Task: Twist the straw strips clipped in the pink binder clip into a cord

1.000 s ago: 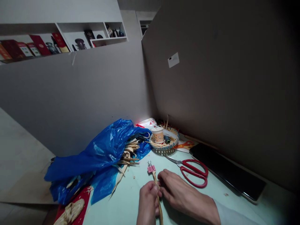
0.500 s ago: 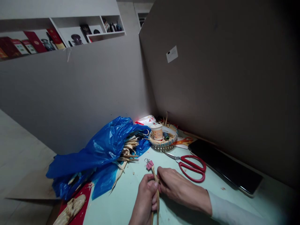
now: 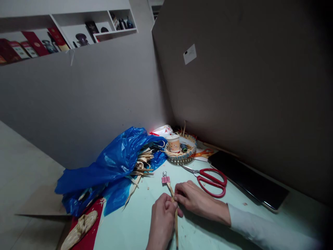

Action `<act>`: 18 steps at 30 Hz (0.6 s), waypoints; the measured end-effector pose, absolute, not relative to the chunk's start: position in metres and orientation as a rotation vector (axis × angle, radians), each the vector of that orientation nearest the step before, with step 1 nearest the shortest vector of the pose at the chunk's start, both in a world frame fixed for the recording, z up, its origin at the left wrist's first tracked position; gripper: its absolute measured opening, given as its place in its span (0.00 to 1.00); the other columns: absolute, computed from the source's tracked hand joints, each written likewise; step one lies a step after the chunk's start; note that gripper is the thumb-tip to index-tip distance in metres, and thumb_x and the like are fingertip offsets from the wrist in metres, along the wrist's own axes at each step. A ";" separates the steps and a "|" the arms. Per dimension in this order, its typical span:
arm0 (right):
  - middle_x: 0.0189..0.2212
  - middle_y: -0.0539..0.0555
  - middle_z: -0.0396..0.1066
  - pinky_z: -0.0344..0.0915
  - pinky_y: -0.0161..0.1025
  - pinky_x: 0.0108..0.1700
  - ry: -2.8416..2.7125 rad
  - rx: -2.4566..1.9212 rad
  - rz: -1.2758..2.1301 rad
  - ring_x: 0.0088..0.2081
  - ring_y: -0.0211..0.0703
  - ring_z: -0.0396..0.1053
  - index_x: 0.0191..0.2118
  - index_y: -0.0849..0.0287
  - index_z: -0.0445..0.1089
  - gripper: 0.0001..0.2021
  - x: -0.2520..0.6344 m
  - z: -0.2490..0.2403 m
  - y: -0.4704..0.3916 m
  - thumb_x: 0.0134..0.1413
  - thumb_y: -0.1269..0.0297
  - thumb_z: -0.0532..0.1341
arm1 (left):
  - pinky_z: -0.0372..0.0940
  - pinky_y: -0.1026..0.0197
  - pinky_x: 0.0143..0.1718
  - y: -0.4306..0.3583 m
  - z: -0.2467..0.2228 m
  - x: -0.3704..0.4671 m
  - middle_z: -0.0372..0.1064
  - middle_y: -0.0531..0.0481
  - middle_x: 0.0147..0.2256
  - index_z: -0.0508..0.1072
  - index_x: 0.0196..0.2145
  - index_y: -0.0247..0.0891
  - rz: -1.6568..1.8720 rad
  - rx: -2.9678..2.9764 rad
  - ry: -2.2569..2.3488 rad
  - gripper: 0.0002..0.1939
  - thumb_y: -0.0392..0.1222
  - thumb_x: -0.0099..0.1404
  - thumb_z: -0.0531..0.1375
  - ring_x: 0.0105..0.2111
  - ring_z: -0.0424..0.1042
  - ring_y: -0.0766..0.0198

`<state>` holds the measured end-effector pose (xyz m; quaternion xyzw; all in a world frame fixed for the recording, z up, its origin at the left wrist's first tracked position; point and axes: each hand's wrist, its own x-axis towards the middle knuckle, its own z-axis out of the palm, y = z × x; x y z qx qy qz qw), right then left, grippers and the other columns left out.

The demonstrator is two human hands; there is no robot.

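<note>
We held a straw strip near the surface's front edge, a pink binder clip at its far end. Our left hand and right hand had fingers pinching it together. Red scissors lay just beyond, blue bag toward the left edge.

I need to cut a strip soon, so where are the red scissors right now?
The red scissors lie on the table, just beyond the right hand, between it and the woven basket.
</note>
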<state>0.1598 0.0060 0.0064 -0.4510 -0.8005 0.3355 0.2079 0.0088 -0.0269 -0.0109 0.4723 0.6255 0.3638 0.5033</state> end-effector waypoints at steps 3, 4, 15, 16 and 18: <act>0.23 0.52 0.69 0.50 0.34 0.28 -2.188 -1.264 0.936 0.27 0.39 0.62 0.28 0.61 0.70 0.10 0.159 -0.001 0.009 0.56 0.67 0.54 | 0.43 0.69 0.15 -0.028 -0.004 0.008 0.67 0.55 0.15 0.62 0.21 0.39 0.870 1.280 1.542 0.11 0.45 0.54 0.60 0.12 0.52 0.74; 0.23 0.52 0.69 0.50 0.34 0.28 -2.174 -1.283 0.942 0.27 0.39 0.62 0.28 0.61 0.70 0.10 0.159 -0.002 0.010 0.56 0.68 0.54 | 0.44 0.69 0.14 -0.027 -0.003 0.008 0.68 0.55 0.15 0.61 0.22 0.40 0.844 1.305 1.549 0.11 0.45 0.55 0.59 0.12 0.53 0.73; 0.28 0.57 0.72 0.50 0.37 0.30 -2.148 -1.433 0.881 0.32 0.44 0.64 0.31 0.63 0.73 0.09 0.152 0.005 0.004 0.55 0.70 0.55 | 0.49 0.56 0.28 -0.052 -0.002 0.020 0.74 0.40 0.23 0.72 0.26 0.40 0.670 2.007 2.032 0.13 0.36 0.64 0.51 0.25 0.71 0.51; 0.27 0.57 0.72 0.50 0.37 0.30 -2.138 -1.427 0.891 0.31 0.44 0.64 0.30 0.63 0.73 0.09 0.152 0.006 0.004 0.53 0.71 0.55 | 0.48 0.56 0.29 -0.057 -0.008 0.025 0.74 0.38 0.25 0.74 0.30 0.40 0.661 2.066 2.062 0.12 0.34 0.63 0.51 0.25 0.72 0.50; 0.24 0.56 0.72 0.49 0.36 0.29 -2.113 -1.407 0.927 0.28 0.42 0.63 0.28 0.63 0.73 0.09 0.153 0.007 0.005 0.50 0.73 0.55 | 0.48 0.55 0.30 -0.064 -0.022 0.036 0.75 0.37 0.28 0.75 0.34 0.38 0.637 2.088 2.079 0.12 0.31 0.61 0.52 0.27 0.72 0.48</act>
